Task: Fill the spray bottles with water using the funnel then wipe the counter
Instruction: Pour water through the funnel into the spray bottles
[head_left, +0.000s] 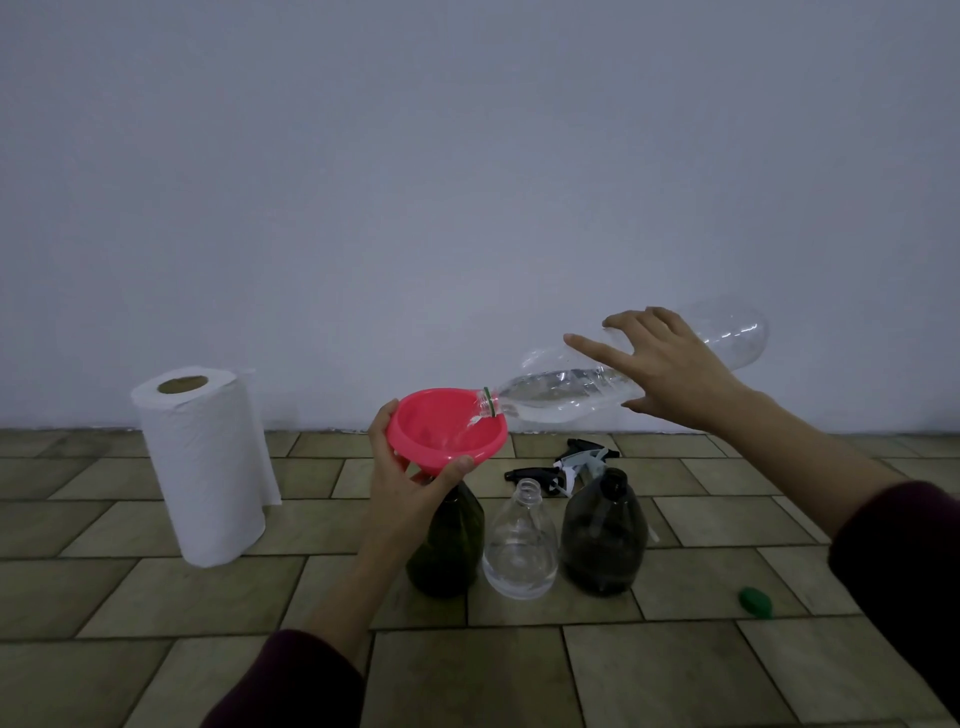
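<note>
My left hand grips the pink funnel, which sits in the neck of a dark green spray bottle. A large clear plastic water bottle is held almost level by my right hand, its mouth over the funnel's rim, and water runs out into the funnel. Right of the green bottle stands a clear spray bottle with no top and a little water at its bottom. A dark grey spray bottle stands beside that one.
A paper towel roll stands upright at the left on the tiled counter. Spray trigger heads lie behind the bottles. A green cap lies at the right. A plain wall rises behind.
</note>
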